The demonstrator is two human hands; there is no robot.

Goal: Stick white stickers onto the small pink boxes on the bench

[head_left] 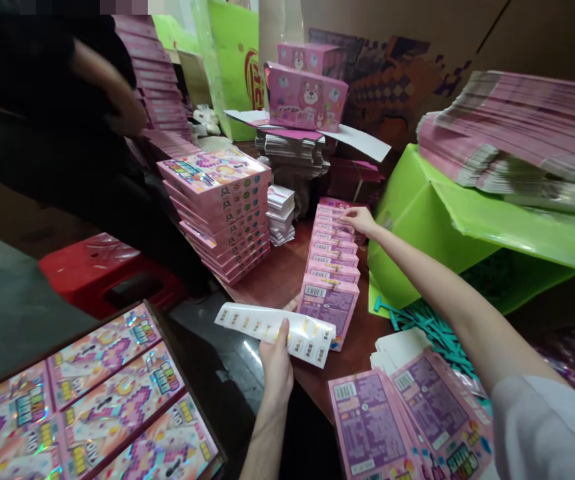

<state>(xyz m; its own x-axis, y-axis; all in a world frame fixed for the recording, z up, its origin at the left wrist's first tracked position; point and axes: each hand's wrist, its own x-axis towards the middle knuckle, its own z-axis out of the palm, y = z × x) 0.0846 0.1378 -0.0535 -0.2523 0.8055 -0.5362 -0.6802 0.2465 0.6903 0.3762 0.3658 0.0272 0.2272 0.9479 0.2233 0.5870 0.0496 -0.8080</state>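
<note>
My left hand (pixel 276 363) grips a white sheet of small printed stickers (pixel 257 325) between thumb and fingers, low over the table's near edge. Beyond it runs a row of overlapping pink boxes (pixel 328 303), barcode sides up, leading away from me. At the far end of that row, my right hand (pixel 360 220) has its fingertips pinched together against one of the boxes. Whatever is between those fingertips is too small to make out. The near end of the sheet covers part of the closest box.
A stack of pink boxes (pixel 217 213) stands left of the row. At lower left, a carton (pixel 187 373) holds more boxes. Flat pink box blanks (pixel 372 420) lie lower right, by teal plastic pieces (pixel 432 340) and a green bin (pixel 407 220). A person's arm (pixel 105 80) is at upper left, above a red stool (pixel 92 267).
</note>
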